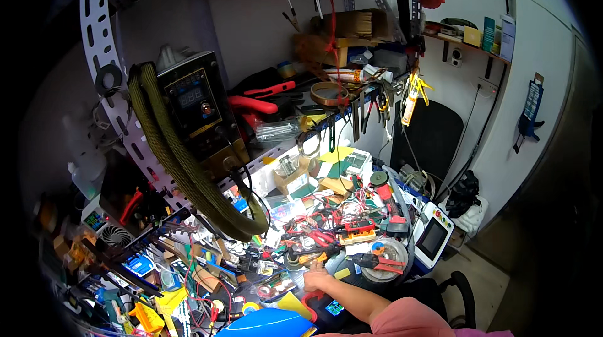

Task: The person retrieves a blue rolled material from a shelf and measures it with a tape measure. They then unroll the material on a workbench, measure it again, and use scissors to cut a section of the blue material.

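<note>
Yellow tool (321, 258), right fingers (314, 266) near it, grip unclear, cluttered workbench (297, 277), white wall (534, 32)

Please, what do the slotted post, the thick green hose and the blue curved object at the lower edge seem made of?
Slotted post: probably painted metal, with regular punched holes.
Green hose: apparently a matte woven sleeve; fine braid shows, its core is hidden.
Blue curved object: perhaps plastic, judging by its smooth, even, slightly shiny surface.

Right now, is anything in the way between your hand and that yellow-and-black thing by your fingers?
Nothing I can see. The hand is right beside the yellow-and-black thing; whether they touch is too small to tell.
</note>
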A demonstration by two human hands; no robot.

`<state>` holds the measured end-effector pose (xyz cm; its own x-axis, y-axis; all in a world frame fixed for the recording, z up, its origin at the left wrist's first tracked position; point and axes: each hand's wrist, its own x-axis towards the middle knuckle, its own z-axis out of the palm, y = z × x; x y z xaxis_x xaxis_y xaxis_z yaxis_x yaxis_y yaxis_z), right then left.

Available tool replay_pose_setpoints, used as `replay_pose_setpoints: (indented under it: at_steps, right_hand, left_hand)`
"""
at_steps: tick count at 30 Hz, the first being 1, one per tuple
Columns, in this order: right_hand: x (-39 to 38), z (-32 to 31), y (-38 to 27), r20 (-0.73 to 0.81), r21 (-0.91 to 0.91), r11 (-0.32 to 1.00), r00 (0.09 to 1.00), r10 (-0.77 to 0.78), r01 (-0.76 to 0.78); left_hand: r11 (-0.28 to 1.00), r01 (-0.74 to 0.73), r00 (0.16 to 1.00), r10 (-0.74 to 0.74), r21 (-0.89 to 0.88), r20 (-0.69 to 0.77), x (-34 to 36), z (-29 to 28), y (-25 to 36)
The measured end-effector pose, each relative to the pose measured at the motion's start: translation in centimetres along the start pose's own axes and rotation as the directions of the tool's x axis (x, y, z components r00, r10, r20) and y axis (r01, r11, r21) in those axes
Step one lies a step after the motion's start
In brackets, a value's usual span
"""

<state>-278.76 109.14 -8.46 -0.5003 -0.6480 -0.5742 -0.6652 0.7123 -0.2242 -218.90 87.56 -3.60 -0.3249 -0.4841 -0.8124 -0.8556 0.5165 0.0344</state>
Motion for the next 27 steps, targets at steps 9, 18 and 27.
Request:
replay_pose_setpoints:
  at_steps: [9,18,27]
  right_hand:
    - [-0.7,-1.5,-1.2,0.072,-0.040,0.999,0.997,0.031,-0.028]
    - [0.4,-0.2,-0.8,0.028,-0.114,0.993,1.000,0.009,-0.006]
    - [1.4,0.6,0.5,0.003,-0.084,0.996,0.999,0.032,-0.031]
  left_hand:
    - [0.999,-0.034,0.999,0.034,-0.027,-0.003,-0.3,1.2,-1.1]
    - [0.996,-0.080,0.997,0.079,-0.032,-0.022,0.4,3.7,-2.5]
    - [0.987,-0.064,0.998,0.062,-0.144,-0.019,-0.4,2.2,-0.7]
